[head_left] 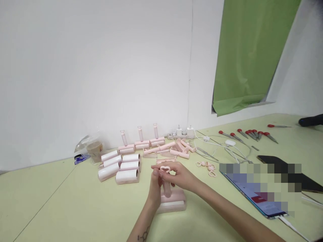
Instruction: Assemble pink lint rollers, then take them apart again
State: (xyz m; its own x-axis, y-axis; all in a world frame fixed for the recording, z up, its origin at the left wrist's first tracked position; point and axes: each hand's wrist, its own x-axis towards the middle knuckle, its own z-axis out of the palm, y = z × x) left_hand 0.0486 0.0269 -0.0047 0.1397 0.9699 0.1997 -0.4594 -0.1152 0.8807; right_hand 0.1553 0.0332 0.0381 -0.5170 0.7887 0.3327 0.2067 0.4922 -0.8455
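Note:
A pink lint roller [175, 196] stands on the table in front of me, its white sticky roll low and its handle pointing up. My left hand [155, 188] is closed around the upper part of the handle, which its fingers partly hide. At the handle's top, my right hand [179, 174] pinches a pink heart-shaped end cap [165, 168]. Whether the cap is fully seated in the handle I cannot tell. More heart-shaped caps [211, 168] lie loose to the right. Behind my hands are several pink roller frames [179, 153].
Three lint rollers [126, 149] with upright handles stand by the wall. White sticky rolls [127, 175] lie to the left, near a bagged cup [94, 149]. On the right are a phone [249, 191], a black tablet-like slab [290, 173], cables, a power strip [180, 136] and red-ended tools [249, 133].

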